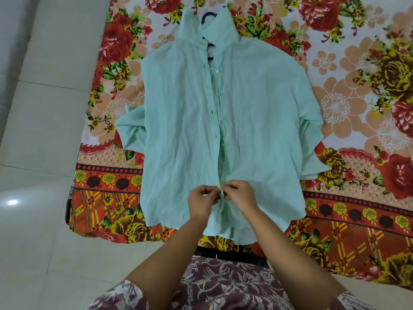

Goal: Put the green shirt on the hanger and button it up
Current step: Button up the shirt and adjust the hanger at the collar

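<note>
The pale green shirt [257,121] lies flat, front up, on a flowered bedsheet, collar pointing away from me. A black hanger [206,17] is inside it; only its hook and a bit of its neck show at the open collar. The front placket gapes from collar to near the hem, with white buttons on the right edge and buttonholes on the left edge. My left hand [202,203] pinches the left placket edge near the hem. My right hand [240,196] pinches the right edge against it, fingertips meeting at a low button.
The flowered bedsheet [357,86] covers the surface; its front edge runs just below the shirt hem. Pale tiled floor [44,130] lies to the left. My patterned clothing fills the bottom of the view.
</note>
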